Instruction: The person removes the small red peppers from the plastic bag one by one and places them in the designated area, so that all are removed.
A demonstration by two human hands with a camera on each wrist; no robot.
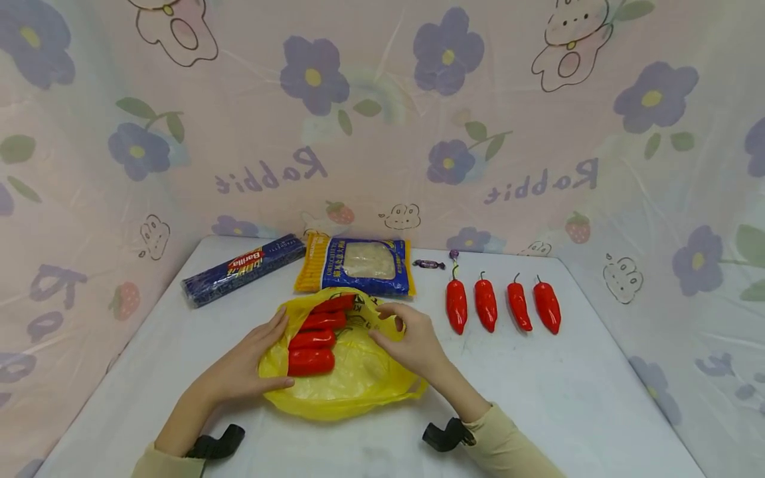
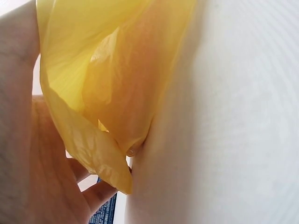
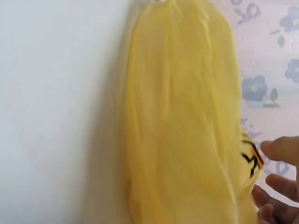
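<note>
A yellow plastic bag (image 1: pixel 358 368) lies on the table with its mouth spread toward me. Several red peppers (image 1: pixel 312 362) are stacked in a column at the left inside it. Along the bag's left side rests my left hand (image 1: pixel 239 365), fingers stretched behind the film and thumb in front. In the left wrist view, yellow film (image 2: pixel 107 158) hangs between that thumb and the fingers. My right hand (image 1: pixel 415 342) touches the bag's upper right rim, fingers bent loosely. The right wrist view shows its thumb (image 3: pixel 280 149) apart from the other fingers, beside the bag's printed edge.
Right of the bag, several red peppers (image 1: pixel 486 304) stand in a row, with a wrapped candy (image 1: pixel 429 264) and a lollipop (image 1: pixel 454 255) behind. A blue Barilla box (image 1: pixel 245 269) and a blue-yellow pasta packet (image 1: pixel 367 265) lie at the back, before a patterned curtain (image 1: pixel 382 146).
</note>
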